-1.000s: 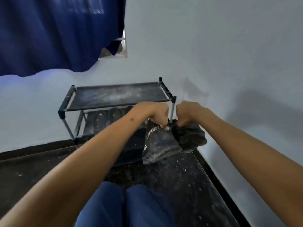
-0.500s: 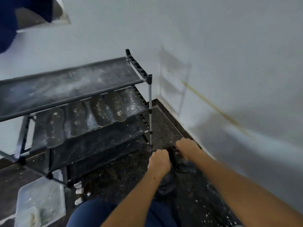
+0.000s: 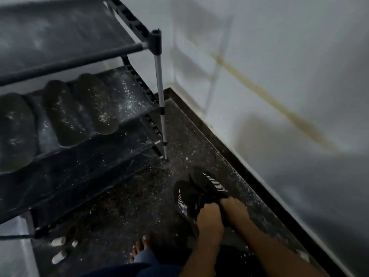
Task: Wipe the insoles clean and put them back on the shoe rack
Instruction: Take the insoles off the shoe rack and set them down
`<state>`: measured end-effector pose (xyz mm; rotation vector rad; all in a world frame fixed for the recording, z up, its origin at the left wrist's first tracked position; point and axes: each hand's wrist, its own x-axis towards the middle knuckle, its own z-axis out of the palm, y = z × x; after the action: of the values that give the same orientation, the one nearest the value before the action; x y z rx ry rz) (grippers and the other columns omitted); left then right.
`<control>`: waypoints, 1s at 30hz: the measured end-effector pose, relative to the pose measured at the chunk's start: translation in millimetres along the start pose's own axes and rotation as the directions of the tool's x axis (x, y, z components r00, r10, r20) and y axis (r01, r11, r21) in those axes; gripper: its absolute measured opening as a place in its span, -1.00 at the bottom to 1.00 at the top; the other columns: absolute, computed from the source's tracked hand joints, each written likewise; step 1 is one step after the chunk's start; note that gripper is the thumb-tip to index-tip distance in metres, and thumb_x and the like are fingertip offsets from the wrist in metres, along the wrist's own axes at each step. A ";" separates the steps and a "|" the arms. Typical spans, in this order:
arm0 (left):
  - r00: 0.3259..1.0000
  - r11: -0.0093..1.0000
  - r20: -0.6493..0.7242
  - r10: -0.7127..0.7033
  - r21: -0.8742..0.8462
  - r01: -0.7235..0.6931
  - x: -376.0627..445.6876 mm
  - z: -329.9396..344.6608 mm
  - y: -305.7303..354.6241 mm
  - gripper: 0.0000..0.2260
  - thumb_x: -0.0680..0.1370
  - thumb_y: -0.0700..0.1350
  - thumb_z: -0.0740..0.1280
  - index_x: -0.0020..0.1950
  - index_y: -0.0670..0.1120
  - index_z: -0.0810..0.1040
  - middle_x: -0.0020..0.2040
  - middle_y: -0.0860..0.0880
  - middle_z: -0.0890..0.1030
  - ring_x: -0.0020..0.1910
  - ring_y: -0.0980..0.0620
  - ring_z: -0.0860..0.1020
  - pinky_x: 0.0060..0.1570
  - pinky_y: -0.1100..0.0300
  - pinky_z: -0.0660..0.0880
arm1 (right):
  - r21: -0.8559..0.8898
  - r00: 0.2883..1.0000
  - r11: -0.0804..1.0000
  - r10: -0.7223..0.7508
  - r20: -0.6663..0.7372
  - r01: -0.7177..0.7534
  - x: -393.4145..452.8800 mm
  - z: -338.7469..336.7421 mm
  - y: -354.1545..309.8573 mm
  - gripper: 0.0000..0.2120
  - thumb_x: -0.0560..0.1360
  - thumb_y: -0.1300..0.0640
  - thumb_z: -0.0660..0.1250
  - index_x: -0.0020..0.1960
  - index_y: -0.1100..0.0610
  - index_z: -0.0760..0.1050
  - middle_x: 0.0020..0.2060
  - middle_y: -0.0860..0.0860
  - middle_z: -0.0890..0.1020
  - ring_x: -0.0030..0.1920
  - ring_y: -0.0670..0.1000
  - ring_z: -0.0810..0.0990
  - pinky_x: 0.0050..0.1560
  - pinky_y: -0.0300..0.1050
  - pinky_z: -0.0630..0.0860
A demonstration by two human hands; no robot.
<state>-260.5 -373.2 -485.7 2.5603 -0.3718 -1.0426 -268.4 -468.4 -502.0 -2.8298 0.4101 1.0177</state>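
Observation:
Two black shoes with white stripes stand side by side on the dark floor near the wall: a left shoe (image 3: 184, 198) and a right shoe (image 3: 209, 181). My left hand (image 3: 209, 221) grips the heel end of the left shoe. My right hand (image 3: 234, 208) grips the heel end of the right shoe. Several dusty dark insoles (image 3: 60, 112) lie in a row on the middle shelf of the black shoe rack (image 3: 157, 43) at the upper left.
A white wall (image 3: 279, 96) with a dark skirting runs along the right. My bare foot (image 3: 139, 248) rests on the speckled floor below the rack. Small white bits (image 3: 59, 241) lie near the rack's foot.
The shoes, held up in front of the rack a second ago, have come down onto the floor by the wall. The view has tilted downward and closer to the rack.

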 end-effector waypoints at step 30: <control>0.893 0.931 0.398 0.210 -0.359 -0.059 30.3 77.1 -9.6 -0.72 0.53 -0.14 0.35 0.19 -0.25 0.56 0.17 -0.25 0.56 0.18 -0.18 0.52 0.15 0.06 0.44 | 0.001 0.992 0.993 0.122 0.029 -0.122 17.1 73.8 34.3 -0.81 0.53 0.22 0.13 0.11 0.20 0.43 0.06 0.16 0.59 0.09 0.20 0.58 0.02 0.04 0.50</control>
<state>-293.2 -392.6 -559.9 1.9586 -0.4335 -1.4768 -310.6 -490.9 -570.0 -2.8141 0.5878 1.0768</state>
